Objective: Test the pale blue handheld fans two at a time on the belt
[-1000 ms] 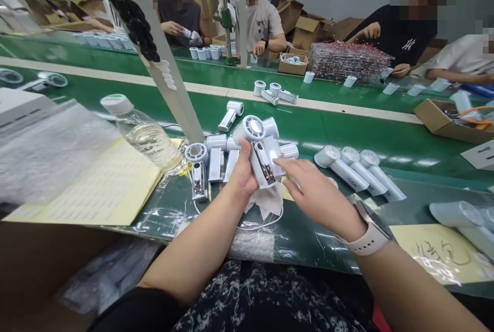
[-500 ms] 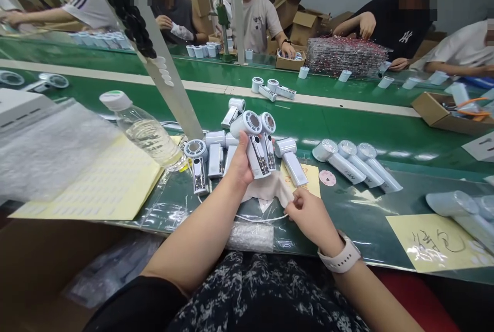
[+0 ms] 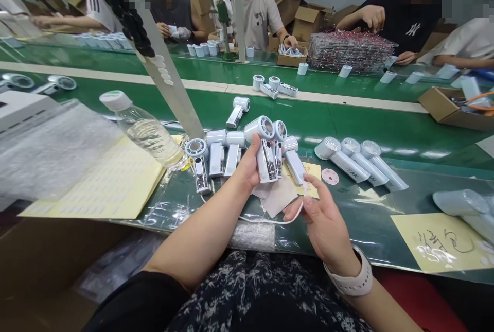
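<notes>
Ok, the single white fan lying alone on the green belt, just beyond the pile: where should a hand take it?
By the handle, from above, finger and thumb across its two long sides. The lone fan lies flat and clear of the others, its slim straight handle pointing back toward the person, while its round head is wider. The left hand is shut on two fans.

The right hand [image 3: 322,221] is pulled back from the fan [image 3: 266,153] gripped by the left hand [image 3: 249,168] and raised just beside the cloth [image 3: 278,197], while that fan is shifted slightly rightward.
</notes>
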`<act>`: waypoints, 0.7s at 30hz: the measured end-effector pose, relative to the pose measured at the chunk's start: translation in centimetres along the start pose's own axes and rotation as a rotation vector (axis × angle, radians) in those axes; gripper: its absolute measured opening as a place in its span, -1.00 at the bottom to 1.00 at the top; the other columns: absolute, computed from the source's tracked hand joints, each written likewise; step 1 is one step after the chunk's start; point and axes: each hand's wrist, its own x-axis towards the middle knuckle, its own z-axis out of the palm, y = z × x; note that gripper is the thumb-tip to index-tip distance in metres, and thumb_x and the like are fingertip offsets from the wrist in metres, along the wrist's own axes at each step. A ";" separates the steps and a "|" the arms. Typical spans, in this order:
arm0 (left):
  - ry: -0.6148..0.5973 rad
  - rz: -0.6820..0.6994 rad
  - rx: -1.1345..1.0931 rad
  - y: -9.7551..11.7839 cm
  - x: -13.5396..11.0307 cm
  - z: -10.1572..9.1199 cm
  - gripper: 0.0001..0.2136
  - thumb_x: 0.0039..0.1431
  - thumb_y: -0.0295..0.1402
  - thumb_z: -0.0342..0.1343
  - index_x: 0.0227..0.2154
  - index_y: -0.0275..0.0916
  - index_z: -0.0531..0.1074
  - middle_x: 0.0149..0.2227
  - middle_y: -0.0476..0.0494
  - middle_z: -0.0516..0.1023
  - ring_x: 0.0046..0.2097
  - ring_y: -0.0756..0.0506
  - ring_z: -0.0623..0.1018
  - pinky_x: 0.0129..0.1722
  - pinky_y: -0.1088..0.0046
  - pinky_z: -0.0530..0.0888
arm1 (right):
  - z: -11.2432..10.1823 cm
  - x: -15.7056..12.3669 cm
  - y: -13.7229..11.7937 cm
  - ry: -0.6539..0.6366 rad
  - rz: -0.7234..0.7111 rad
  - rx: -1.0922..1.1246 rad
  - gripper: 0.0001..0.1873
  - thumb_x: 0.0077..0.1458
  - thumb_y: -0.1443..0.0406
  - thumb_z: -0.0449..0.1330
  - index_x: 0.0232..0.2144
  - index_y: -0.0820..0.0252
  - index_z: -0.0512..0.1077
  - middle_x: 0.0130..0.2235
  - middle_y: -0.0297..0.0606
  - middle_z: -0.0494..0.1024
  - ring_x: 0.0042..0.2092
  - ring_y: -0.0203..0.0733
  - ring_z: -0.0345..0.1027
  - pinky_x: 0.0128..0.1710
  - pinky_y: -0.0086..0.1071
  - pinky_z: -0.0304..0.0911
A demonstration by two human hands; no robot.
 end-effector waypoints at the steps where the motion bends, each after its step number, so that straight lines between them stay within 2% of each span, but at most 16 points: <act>1: -0.002 0.012 0.001 0.0 0.0 0.0 -0.51 0.23 0.08 0.06 -0.44 -0.33 0.51 -0.39 -0.25 0.66 -0.30 -0.17 0.68 -0.22 0.28 0.62 | 0.1 0.0 0.1 0.024 -0.058 -0.006 -0.31 0.25 0.08 0.19 0.28 0.09 -0.01 -0.53 -0.38 0.58 -0.40 -0.07 0.51 -0.13 -0.07 0.38; 3: -0.022 0.034 0.001 0.1 -0.1 0.1 -0.49 0.21 0.11 0.04 -0.44 -0.31 0.51 -0.36 -0.26 0.67 -0.28 -0.16 0.68 -0.19 0.30 0.61 | 0.2 0.1 0.2 0.044 -0.097 -0.034 -0.24 0.27 0.12 0.18 0.34 0.08 -0.11 -0.52 -0.41 0.58 -0.40 -0.08 0.51 -0.14 -0.06 0.39; 4: -0.041 0.043 0.002 0.2 -0.3 0.1 -0.48 0.20 0.13 0.04 -0.43 -0.31 0.51 -0.33 -0.26 0.68 -0.26 -0.16 0.68 -0.16 0.30 0.61 | 0.3 0.2 0.3 0.023 -0.070 -0.058 -0.26 0.26 0.11 0.19 0.33 0.10 -0.06 -0.49 -0.39 0.59 -0.39 -0.09 0.52 -0.16 -0.08 0.40; 7: -0.137 0.071 0.008 0.6 -0.8 0.4 -0.49 0.11 0.16 0.13 -0.39 -0.28 0.51 -0.26 -0.25 0.68 -0.16 -0.20 0.67 -0.06 0.22 0.58 | 0.4 0.7 0.3 -0.073 0.084 -0.137 -0.49 0.19 0.05 0.23 0.08 0.18 0.34 -0.39 -0.32 0.59 -0.42 -0.17 0.52 -0.30 -0.22 0.40; 9: -0.211 0.081 0.024 0.7 -1.3 0.7 -0.48 0.01 0.20 0.19 -0.40 -0.26 0.50 -0.22 -0.25 0.68 -0.10 -0.26 0.66 -0.02 0.13 0.56 | 0.5 1.1 0.4 -0.097 0.146 -0.162 -0.57 0.16 0.01 0.23 -0.08 0.19 0.44 -0.41 -0.37 0.53 -0.51 -0.27 0.47 -0.43 -0.33 0.35; 12: -0.270 0.091 0.035 0.5 -1.8 1.1 -0.41 -0.09 0.29 0.18 -0.44 -0.25 0.49 -0.19 -0.27 0.66 0.00 -0.36 0.62 0.00 0.05 0.54 | 1.2 1.4 0.5 -0.090 0.168 -0.181 -0.57 0.16 -0.05 0.20 -0.19 0.19 0.45 -0.53 -0.49 0.40 -0.64 -0.35 0.35 -0.56 -0.41 0.25; 15: -0.284 0.130 0.037 0.4 -2.0 1.4 -0.40 -0.17 0.32 0.21 -0.51 -0.23 0.45 -0.17 -0.25 0.65 0.06 -0.37 0.58 0.01 0.09 0.54 | 2.1 1.8 0.5 -0.121 0.180 -0.201 -0.56 0.14 -0.08 0.20 -0.34 0.19 0.43 -0.62 -0.52 0.33 -0.68 -0.36 0.27 -0.62 -0.42 0.21; 18: -0.286 0.195 0.045 0.4 -2.0 1.6 -0.40 -0.28 0.28 0.29 -0.56 -0.23 0.42 -0.13 -0.21 0.63 0.06 -0.33 0.57 -0.01 0.17 0.55 | 2.7 2.0 0.4 -0.158 0.158 -0.159 -0.56 0.11 -0.09 0.23 -0.39 0.19 0.43 -0.65 -0.49 0.35 -0.63 -0.33 0.29 -0.57 -0.42 0.26; 21: -0.293 0.216 0.061 0.2 -2.3 1.7 -0.41 -0.27 0.27 0.29 -0.57 -0.24 0.42 -0.10 -0.21 0.62 0.06 -0.33 0.57 -0.02 0.18 0.56 | 2.7 2.1 0.3 -0.241 0.156 -0.132 -0.57 0.11 -0.07 0.25 -0.41 0.19 0.44 -0.64 -0.45 0.40 -0.59 -0.31 0.31 -0.51 -0.39 0.28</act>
